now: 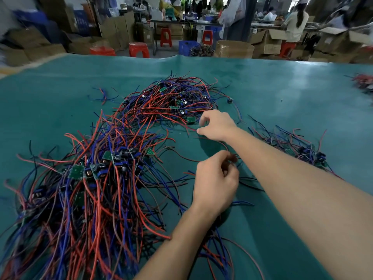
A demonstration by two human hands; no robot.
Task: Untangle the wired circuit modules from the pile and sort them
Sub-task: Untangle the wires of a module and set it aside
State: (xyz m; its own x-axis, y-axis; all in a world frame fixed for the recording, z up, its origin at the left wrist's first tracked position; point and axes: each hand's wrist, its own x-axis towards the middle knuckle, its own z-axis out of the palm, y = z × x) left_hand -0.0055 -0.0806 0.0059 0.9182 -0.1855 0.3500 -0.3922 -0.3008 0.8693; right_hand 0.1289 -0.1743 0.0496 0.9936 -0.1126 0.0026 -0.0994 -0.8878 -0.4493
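Observation:
A tangled pile (173,98) of small green circuit modules with red, blue and black wires lies at the middle of the green table mat (282,91). A larger mass of modules and long wires (96,178) spreads over the near left. A small bunch of modules (302,152) lies at the right, beyond my right forearm. My right hand (217,125) reaches to the pile's near edge and pinches a thin red wire (224,145) beside a green module (191,119). My left hand (216,182) has its fingers curled round the wires near that wire's other end.
Another bundle of red wires (363,81) lies at the table's far right edge. Beyond the table stand red stools (139,49), cardboard boxes (234,49), a blue crate (187,47) and people working at benches.

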